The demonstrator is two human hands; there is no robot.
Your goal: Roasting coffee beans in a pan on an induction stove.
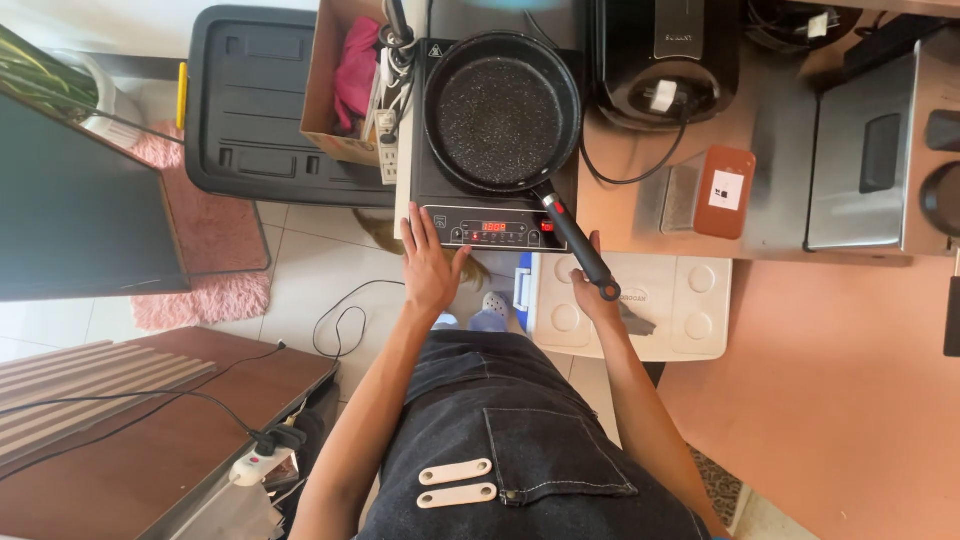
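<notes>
- Black flat induction cooktop w/ red lit display sits on the counter at 12 o'clock from the person; it's powered on, so setup looks done.
- Black speckled non-stick frying pan sits centred on the cooktop, empty inside – no food or oil visible; cooking proper looks not yet begun.
- Pan's black handle w/ red collar points to 5 o'clock, off the cooktop edge.
- Left hand at 7 o'clock of the pan, fingers spread flat, released, fingertips at the control panel; gripping nothing.
- Right hand at 5 o'clock, clenched round the handle end, above a white plastic cooler lid.
</notes>
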